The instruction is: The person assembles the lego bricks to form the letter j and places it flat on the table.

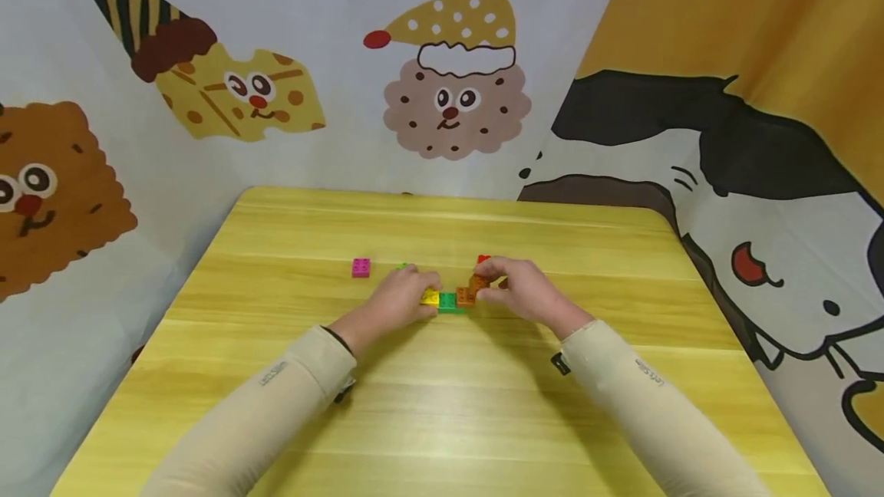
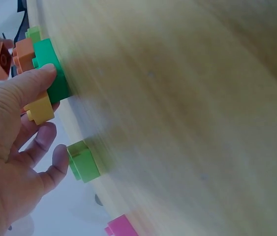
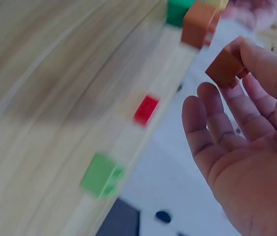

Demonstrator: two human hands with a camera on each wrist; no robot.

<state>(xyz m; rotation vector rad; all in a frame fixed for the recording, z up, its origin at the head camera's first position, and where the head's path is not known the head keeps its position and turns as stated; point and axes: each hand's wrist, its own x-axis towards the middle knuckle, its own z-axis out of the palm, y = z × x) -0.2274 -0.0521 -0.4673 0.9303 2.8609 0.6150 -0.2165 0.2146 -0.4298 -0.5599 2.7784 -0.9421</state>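
Observation:
My left hand grips a small row of toy building bricks low over the table, thumb against the green base brick and fingers on the far side. On that base sit a yellow brick, a green brick and an orange brick. Just to the right of the row, my right hand pinches a second orange brick between thumb and fingertips. That brick is tilted; the right wrist view shows a gap between it and the row. The left fingers hide part of the row.
Behind the right hand lies a red brick, with a light green brick farther right. Another light green brick stands beside the left fingers. A pink brick lies farther left on the wooden table. Cartoon-printed cloth hangs behind.

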